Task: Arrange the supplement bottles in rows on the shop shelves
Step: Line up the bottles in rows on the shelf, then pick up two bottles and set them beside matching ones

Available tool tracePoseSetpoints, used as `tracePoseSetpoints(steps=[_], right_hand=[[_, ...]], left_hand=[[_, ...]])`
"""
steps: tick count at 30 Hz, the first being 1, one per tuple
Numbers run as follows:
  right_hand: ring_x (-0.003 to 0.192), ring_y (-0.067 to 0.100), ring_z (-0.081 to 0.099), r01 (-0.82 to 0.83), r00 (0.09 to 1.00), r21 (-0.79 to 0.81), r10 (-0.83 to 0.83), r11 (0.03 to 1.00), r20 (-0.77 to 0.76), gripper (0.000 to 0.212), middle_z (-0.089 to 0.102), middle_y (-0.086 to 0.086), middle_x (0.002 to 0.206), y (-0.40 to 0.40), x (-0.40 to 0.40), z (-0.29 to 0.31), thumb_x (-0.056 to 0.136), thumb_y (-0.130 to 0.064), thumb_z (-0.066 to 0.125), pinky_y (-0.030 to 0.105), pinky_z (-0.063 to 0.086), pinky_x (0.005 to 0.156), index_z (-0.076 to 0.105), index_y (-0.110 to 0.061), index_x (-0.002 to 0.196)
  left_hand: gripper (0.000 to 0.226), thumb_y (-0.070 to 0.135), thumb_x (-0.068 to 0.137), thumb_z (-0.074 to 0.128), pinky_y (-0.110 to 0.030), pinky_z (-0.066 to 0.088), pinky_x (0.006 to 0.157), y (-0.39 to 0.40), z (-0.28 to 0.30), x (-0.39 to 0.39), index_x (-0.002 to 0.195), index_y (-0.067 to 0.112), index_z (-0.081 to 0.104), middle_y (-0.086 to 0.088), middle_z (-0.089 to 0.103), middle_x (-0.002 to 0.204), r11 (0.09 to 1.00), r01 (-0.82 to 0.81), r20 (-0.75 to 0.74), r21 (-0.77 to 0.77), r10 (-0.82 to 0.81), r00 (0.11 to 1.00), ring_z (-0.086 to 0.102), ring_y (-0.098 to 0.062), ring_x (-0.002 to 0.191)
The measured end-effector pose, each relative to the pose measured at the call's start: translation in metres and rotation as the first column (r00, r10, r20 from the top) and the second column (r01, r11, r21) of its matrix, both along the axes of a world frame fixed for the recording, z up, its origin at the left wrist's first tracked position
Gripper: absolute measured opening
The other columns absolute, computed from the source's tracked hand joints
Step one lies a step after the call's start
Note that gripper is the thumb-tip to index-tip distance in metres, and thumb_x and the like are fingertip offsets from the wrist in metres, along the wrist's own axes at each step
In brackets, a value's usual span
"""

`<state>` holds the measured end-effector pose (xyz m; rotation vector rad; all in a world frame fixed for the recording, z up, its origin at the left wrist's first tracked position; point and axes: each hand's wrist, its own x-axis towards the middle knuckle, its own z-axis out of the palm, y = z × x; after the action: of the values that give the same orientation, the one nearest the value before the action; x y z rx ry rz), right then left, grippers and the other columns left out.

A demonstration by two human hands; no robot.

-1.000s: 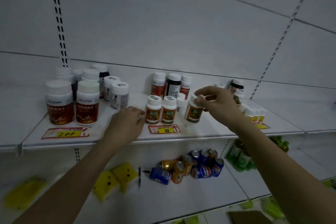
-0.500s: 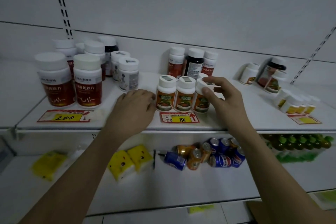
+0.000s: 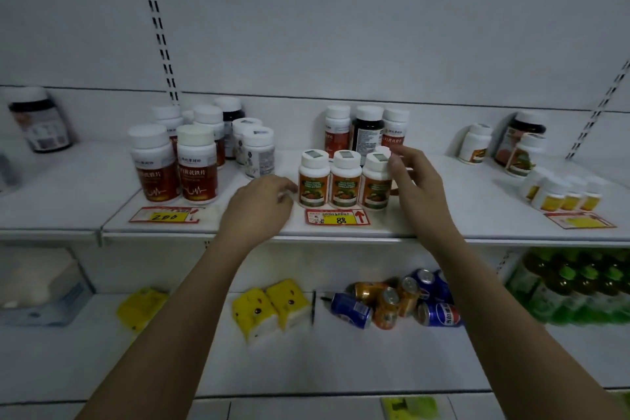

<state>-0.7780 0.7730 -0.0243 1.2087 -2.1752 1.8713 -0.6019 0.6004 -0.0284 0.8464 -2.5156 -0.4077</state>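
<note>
Bottles (image 3: pixel 344 183), white caps, seemingly orange-green labels

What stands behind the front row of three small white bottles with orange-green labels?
Behind the three small white orange-green labelled bottles stand two white red-labelled bottles flanking a dark white-capped bottle. Another white cap peeks out; its body is hidden.

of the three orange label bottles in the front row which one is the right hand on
The rightmost bottle: the right hand touches its cap side, while the other two bottles stand untouched.
</note>
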Motion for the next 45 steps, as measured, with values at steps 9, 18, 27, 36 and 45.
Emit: tracePoseSetpoints(steps=[9,18,27,36,45], right_hand=[[0.101,0.021,0.058,0.088,0.977,0.104,-0.106,0.991,0.184,0.036,0.059,0.005,0.115,-0.001,0.010,0.014,0.105,-0.041,0.029,0.037,0.047,0.089,0.052,-0.016,0.115],[0.076,0.020,0.060,0.034,0.954,0.381,0.084,0.924,-0.289,0.024,0.066,0.005,0.088,-0.001,0.078,0.114,0.098,-0.031,0.047,0.034,0.049,0.069,0.062,-0.015,0.090],[0.070,0.017,0.063,-0.133,0.837,0.614,0.420,0.778,-0.350,0.025,0.071,0.005,0.083,-0.056,0.224,0.173,0.096,-0.028,0.054,0.034,0.053,0.071,0.070,-0.010,0.089],[0.085,0.030,0.066,-0.073,0.794,0.668,0.448,0.740,-0.410,0.032,0.072,0.013,0.093,-0.188,0.370,0.165,0.095,-0.031,0.052,0.042,0.055,0.084,0.069,-0.004,0.095],[0.090,0.028,0.068,-0.020,0.807,0.715,0.433,0.699,-0.401,0.029,0.072,0.010,0.096,-0.284,0.432,0.168,0.095,-0.033,0.053,0.044,0.055,0.087,0.068,-0.009,0.102]], left_hand=[[0.039,0.022,0.097,0.044,-0.035,0.044,0.099,0.037,0.039,0.026,0.133,0.027,0.058,-0.003,0.057,0.139,1.000,-0.023,0.278,0.009,0.020,0.960,0.054,-0.023,0.122],[0.031,0.032,0.095,0.048,-0.033,0.048,0.085,0.037,0.137,0.123,0.120,0.027,0.065,0.000,0.063,0.125,0.977,-0.117,0.211,-0.177,0.154,0.965,0.059,-0.022,0.109],[0.029,0.038,0.094,0.050,-0.031,0.047,0.080,-0.020,0.150,0.234,0.118,0.029,0.063,0.003,0.065,0.123,0.964,-0.227,0.094,-0.137,0.241,0.966,0.060,-0.018,0.103],[0.028,0.037,0.093,0.052,-0.034,0.049,0.089,-0.122,0.138,0.397,0.117,0.029,0.064,0.004,0.065,0.121,0.943,-0.307,0.096,-0.127,0.319,0.943,0.059,-0.020,0.107],[0.029,0.038,0.094,0.051,-0.033,0.051,0.088,-0.209,0.135,0.476,0.119,0.030,0.063,0.006,0.065,0.116,0.951,-0.310,0.026,-0.023,0.310,0.950,0.060,-0.015,0.099]])
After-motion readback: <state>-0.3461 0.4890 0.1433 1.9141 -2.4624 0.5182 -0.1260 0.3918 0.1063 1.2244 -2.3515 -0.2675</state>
